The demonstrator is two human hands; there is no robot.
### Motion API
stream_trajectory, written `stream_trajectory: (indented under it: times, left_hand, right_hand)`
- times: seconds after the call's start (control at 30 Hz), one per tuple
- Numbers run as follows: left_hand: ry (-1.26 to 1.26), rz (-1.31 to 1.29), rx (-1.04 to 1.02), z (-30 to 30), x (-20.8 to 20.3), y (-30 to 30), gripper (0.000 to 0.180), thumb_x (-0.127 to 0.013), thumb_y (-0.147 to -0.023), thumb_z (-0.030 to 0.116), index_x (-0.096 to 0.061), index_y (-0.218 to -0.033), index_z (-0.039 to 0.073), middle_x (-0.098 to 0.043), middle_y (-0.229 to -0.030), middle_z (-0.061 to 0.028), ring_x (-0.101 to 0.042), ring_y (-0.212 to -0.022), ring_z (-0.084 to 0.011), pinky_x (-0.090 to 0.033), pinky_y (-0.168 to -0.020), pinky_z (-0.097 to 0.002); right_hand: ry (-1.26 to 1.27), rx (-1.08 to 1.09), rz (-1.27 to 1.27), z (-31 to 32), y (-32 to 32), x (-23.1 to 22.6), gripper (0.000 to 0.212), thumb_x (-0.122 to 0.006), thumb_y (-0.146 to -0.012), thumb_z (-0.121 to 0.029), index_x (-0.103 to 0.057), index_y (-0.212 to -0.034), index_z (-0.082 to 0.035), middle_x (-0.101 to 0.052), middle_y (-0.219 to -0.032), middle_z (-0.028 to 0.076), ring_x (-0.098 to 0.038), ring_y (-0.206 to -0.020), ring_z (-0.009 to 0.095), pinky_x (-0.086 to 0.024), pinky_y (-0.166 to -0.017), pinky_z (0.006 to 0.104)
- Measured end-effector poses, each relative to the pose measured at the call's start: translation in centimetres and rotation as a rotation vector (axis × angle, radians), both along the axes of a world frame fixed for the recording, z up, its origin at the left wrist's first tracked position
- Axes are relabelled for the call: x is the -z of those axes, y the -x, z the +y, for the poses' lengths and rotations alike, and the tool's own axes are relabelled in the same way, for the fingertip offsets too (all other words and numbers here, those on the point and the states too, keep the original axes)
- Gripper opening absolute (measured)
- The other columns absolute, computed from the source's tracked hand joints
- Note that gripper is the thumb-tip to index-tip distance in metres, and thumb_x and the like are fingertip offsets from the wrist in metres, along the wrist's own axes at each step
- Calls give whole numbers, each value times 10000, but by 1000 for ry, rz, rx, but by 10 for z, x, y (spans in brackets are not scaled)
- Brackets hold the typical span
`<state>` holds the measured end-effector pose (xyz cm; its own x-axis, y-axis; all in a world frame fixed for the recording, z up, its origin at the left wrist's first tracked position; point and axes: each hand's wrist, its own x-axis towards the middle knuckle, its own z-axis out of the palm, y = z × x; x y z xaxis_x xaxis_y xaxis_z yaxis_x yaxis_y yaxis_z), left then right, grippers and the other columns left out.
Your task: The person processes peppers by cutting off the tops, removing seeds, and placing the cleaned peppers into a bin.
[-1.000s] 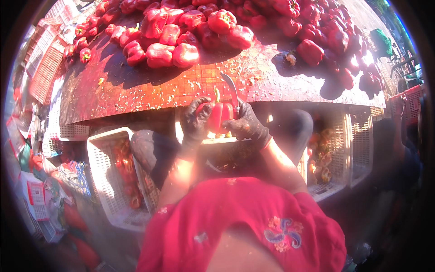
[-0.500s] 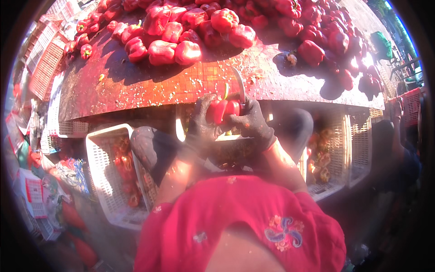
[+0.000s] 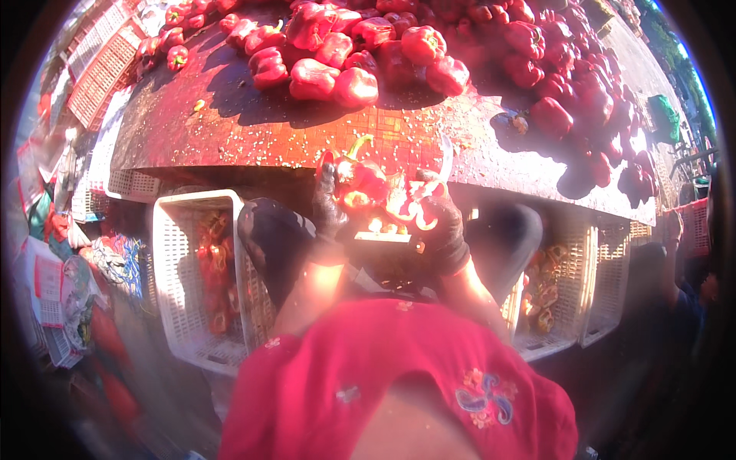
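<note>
In front of me, at the table's near edge, my gloved left hand (image 3: 328, 205) is closed on a red bell pepper (image 3: 366, 184) with a curved green stem. The pepper is cut open. My gloved right hand (image 3: 445, 230) grips a knife (image 3: 446, 157), its blade pointing up and away from me. That hand also touches a red pepper piece (image 3: 406, 205) whose pale inside shows. Whether this piece is fully apart from the stemmed part, I cannot tell. Beneath both hands, between my knees, the pale rim of a crate (image 3: 383, 237) shows with bits of pepper above it.
Whole red peppers (image 3: 330, 69) are heaped on the seed-strewn table (image 3: 253, 146). A white crate (image 3: 165, 268) with red pieces stands left of my knee; another crate (image 3: 586, 284) with pepper scraps stands right. Stacked crates (image 3: 103, 77) are at far left.
The pepper was whole-looking and held between both hands; now it is opened, with pale insides showing. My hands have moved apart slightly. The view has shifted a little.
</note>
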<state>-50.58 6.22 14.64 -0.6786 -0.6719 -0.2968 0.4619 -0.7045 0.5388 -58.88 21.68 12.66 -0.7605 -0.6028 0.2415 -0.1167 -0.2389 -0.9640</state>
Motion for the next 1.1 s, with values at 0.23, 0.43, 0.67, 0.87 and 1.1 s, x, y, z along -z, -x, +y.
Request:
stream_trajectory:
  times: [0.23,0.43,0.67,0.87,1.1]
  left_hand:
    - [257,-190,-512,-85,-55,-68,333,-544,-902,276,-511,-1146,51,-541,-900,-27,-542,-819,-134,-480,-713,-286]
    - [1382,-674,-710,-134,-81,-173,244,-593,-854,153,-560,-1047,8,-585,-948,-73,-559,-872,-169,-457,-788,-304]
    - [1193,-711,-694,-128,-64,-221,203,-571,-877,156,-582,-995,-10,-596,-855,-65,-573,-753,-147,-469,-683,-283]
    - [545,-711,-867,-142,-16,-229,246,-532,-923,218,-613,-939,-14,-565,-702,-26,-505,-598,-124,-415,-542,-287]
    - [802,-918,-859,-179,35,-294,362,-489,-925,207,-535,-1202,-21,-618,-1090,-90,-578,-994,-157,-439,-871,-297]
  right_hand:
    - [-28,-560,-446,-95,-11,-103,525,-730,-743,-77,-501,-1203,32,-588,-1045,84,-560,-888,106,-470,-773,262]
    - [35,-607,105,-215,-64,-125,453,-672,-826,-159,-508,-1194,48,-617,-964,67,-553,-867,108,-457,-754,255]
    - [-47,-904,220,-263,-140,-94,169,-636,-842,-148,-605,-765,0,-562,-602,12,-479,-600,44,-424,-530,255]
    - [-116,-539,679,-257,-188,-67,179,-612,-804,-227,-607,-730,-64,-601,-679,146,-579,-648,353,-455,-564,404]
    - [-57,-824,-127,-228,-199,-109,174,-636,-860,-148,-609,-769,-2,-567,-623,-28,-453,-545,30,-370,-480,212]
